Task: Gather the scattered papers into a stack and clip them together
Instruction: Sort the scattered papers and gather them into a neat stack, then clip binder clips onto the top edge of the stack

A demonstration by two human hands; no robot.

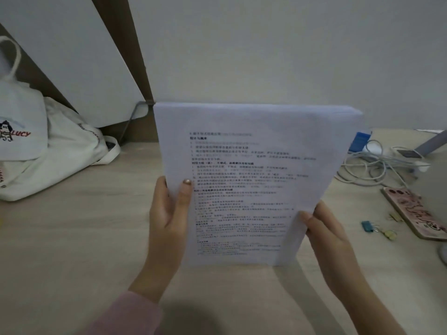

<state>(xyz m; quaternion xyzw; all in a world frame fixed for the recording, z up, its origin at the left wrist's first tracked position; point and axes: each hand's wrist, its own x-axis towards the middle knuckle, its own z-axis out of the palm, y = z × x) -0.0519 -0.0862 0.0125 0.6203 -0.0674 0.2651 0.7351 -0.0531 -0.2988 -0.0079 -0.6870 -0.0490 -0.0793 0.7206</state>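
Papers gathered into a stack, not yet clipped.
The papers (254,165) are held upright over the middle of the surface (72,238); gathering seems done, while squaring and clipping are judged to be left. The stack's left edge is grasped by the left hand (169,213), thumb in front. Its lower right edge is pinched by the fingers of the right hand (331,240). The clips (367,226) lie untouched to the right, well apart from both hands, beside a phone (416,211).
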